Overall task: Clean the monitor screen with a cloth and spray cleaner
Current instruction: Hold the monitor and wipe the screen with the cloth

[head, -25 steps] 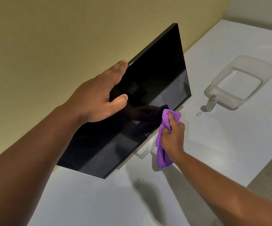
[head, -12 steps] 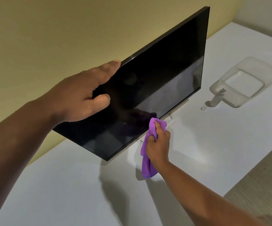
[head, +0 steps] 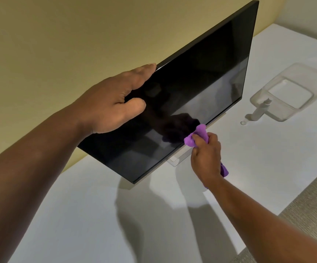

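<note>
A black monitor [head: 201, 88] stands on a white table [head: 96, 215], its dark screen facing me. My left hand [head: 112, 103] grips the monitor's top edge, fingers behind it and thumb on the screen. My right hand [head: 207, 158] is shut on a bunched purple cloth [head: 195, 136], which presses against the lower edge of the screen near its middle. A tail of the cloth hangs below my wrist. The small white spray bottle [head: 259, 111] stands to the right of the monitor, with its clear cap [head: 243, 122] lying beside it.
A clear plastic tub [head: 305, 78] sits at the right behind the spray bottle. The monitor's pale stand [head: 176, 160] shows under the lower bezel. A yellow wall rises close behind the monitor. The table's front edge meets grey carpet [head: 305, 209] at the lower right.
My right hand has kept the cloth on the screen's lower edge, first sliding it left along the edge, then back right. The view has shifted, and my left hand has kept its hold.
</note>
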